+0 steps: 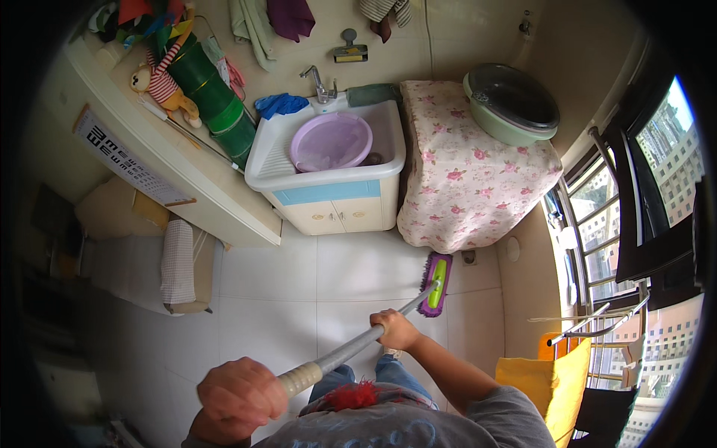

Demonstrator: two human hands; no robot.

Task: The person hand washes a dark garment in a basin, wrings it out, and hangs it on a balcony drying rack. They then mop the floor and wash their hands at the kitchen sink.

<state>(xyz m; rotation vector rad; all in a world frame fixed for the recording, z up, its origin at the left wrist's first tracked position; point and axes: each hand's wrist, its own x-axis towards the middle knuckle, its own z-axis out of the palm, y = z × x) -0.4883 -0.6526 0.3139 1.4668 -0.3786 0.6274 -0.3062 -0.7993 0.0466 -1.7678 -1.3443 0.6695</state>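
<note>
A flat mop with a grey handle runs diagonally across the view in front of me. My left hand is closed around the top of its beige grip. Farther down the shaft, my right hand holds the grey tube. The purple mop head with a lime-green plate rests on the white tiled floor. It lies just in front of the flower-patterned cloth cover, beside a small floor drain.
A white sink on a cabinet holds a lilac basin. A green basin with a dark lid stands on the cover. Left are a sofa and a partition wall; right, a barred window and yellow cloth.
</note>
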